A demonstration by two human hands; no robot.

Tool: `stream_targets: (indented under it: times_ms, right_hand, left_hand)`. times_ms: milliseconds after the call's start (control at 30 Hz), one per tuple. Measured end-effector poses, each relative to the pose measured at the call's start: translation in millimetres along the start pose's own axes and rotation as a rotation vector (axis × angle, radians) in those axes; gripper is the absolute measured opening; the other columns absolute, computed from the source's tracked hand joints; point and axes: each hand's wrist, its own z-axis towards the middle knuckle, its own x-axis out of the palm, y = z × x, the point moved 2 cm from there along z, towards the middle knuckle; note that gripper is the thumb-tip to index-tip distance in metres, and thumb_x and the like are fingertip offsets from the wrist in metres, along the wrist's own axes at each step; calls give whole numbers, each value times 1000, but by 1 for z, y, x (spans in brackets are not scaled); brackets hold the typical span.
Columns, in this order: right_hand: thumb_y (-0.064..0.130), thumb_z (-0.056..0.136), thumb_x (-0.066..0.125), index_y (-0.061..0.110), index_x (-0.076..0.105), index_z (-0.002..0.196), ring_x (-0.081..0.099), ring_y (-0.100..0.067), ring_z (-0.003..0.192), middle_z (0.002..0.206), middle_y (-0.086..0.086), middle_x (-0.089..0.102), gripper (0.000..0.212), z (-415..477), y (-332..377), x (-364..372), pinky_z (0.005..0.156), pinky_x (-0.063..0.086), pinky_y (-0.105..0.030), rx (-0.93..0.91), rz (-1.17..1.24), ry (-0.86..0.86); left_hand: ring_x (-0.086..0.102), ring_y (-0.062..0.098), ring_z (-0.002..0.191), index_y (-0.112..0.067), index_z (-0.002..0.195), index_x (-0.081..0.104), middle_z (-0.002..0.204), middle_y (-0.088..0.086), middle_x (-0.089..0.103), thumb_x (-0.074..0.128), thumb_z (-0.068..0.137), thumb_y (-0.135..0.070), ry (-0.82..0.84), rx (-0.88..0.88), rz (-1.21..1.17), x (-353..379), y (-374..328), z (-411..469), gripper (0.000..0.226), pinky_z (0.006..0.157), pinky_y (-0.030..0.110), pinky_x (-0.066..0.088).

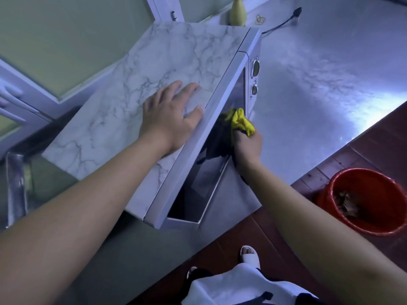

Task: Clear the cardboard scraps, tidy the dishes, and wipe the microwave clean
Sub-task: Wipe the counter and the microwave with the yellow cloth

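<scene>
my left hand [170, 116] rests flat, fingers straight, on the microwave [136, 102] top; my right hand [247, 146] grips the yellow cloth [242, 122] against the door glass; scraps lie in the red bucket [372, 203]; wiping apparently unfinished; no dishes in view.

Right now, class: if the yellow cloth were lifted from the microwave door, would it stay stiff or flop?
Probably flop: the yellow cloth bunches into soft folds in the right hand. Likely light too: one hand holds it.

Microwave [165, 73], cord [279, 25] on steel counter [330, 73]
</scene>
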Motion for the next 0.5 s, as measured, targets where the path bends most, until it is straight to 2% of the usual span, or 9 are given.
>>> stream_targets:
  times_ms: [67,133,167,267,367,433,500]
  right_hand:
    - [23,76,63,28,76,109,71,-8,86,92,10,77,36,-32,-10,-5,78,61,-32,42,70,55]
    - [17,77,65,32,77,103,72,-3,86,93,10,78,33,-67,-20,-10,73,57,-19,91,142,111]
    - [12,78,65,34,77,102,72,-3,87,94,10,78,34,-83,-25,-12,74,57,-17,118,159,134]
    - [-4,86,61,29,76,104,74,-13,92,95,2,78,41,-121,-40,-22,84,60,-27,227,123,216]
    - [-12,87,60,29,80,92,73,-20,100,97,-1,78,45,-148,-50,-32,95,57,-37,319,63,330]
    - [-12,86,62,32,81,87,72,-17,98,97,0,78,49,-162,-53,-36,96,55,-37,351,50,398]
    - [-13,85,63,29,80,90,72,-15,97,98,1,78,45,-171,-56,-40,92,56,-31,364,20,461]
  left_hand:
    - [22,18,146,-49,144,36,159,-8,30,27,86,-64,2,2,4,0,-1,0,61,118,42,13]
    - [23,17,145,-49,144,35,158,-8,30,28,86,-64,3,1,6,1,-1,1,60,118,42,13]
    - [23,17,145,-49,144,36,158,-8,30,28,86,-64,2,0,7,1,-1,1,60,118,42,13]
    - [23,17,145,-51,142,35,158,-9,31,29,86,-64,2,-4,1,1,0,1,58,118,42,13]
    - [23,17,145,-52,141,36,158,-9,31,29,86,-64,6,-5,0,1,-1,1,57,117,42,13]
    - [23,16,145,-53,141,36,158,-9,31,30,86,-64,10,-8,0,1,-1,1,56,117,41,13]
    - [23,17,145,-53,141,36,158,-9,31,30,86,-65,11,-12,1,0,-1,0,56,117,41,13]
